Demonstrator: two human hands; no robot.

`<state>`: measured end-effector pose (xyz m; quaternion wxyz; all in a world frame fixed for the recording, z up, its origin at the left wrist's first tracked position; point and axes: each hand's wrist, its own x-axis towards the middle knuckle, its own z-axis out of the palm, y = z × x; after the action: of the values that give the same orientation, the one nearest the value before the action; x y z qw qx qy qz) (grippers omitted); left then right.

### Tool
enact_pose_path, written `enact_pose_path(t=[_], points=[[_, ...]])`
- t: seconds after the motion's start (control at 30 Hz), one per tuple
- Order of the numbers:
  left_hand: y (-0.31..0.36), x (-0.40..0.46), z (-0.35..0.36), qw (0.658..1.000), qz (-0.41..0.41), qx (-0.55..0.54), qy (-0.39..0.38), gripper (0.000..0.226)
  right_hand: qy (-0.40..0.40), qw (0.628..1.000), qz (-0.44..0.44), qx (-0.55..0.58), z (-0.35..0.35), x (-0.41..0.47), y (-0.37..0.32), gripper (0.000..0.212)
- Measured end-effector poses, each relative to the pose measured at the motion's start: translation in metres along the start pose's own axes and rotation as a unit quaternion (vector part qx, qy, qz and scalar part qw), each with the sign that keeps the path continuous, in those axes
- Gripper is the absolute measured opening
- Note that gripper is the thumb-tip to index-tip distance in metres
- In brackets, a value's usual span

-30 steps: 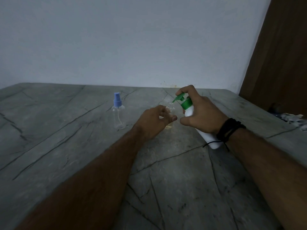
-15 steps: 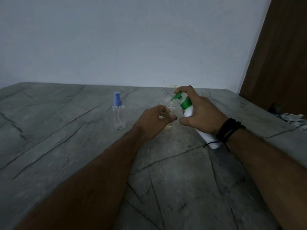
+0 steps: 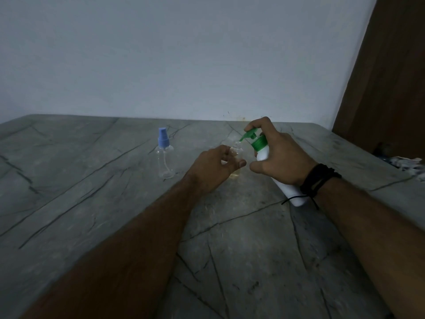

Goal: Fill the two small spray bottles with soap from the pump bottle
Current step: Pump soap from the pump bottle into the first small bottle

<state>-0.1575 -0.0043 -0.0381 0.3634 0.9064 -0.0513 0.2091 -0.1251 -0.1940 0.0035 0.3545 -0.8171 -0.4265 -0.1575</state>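
Note:
My left hand (image 3: 215, 168) holds a small clear spray bottle (image 3: 236, 155) upright on the table; its cap is off and a little yellowish liquid sits at its bottom. My right hand (image 3: 279, 155) grips the white pump bottle (image 3: 263, 153) with the green pump head (image 3: 250, 135), tilted so the green nozzle points down at the open neck. A finger rests on top of the pump head. A second clear spray bottle (image 3: 165, 157) with a blue spray cap stands alone to the left and looks empty.
The grey marble-patterned table (image 3: 115, 203) runs to a pale wall at the back. A brown door (image 3: 395, 77) stands at the right. Crumpled cloth or paper (image 3: 409, 163) lies past the table's right edge.
The green pump head has risen a little under my right finger, and the nozzle has stayed over the open bottle's neck. My left hand has kept its hold.

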Motion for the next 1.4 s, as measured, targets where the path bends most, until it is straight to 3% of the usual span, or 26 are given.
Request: enact_pose_path(t=[1.4], points=[[-0.0032, 0.0028, 0.0027, 1.000, -0.009, 0.018, -0.001, 0.051, -0.006, 1.000, 0.015, -0.002, 0.0002, -0.0021, -0.0034, 0.067]])
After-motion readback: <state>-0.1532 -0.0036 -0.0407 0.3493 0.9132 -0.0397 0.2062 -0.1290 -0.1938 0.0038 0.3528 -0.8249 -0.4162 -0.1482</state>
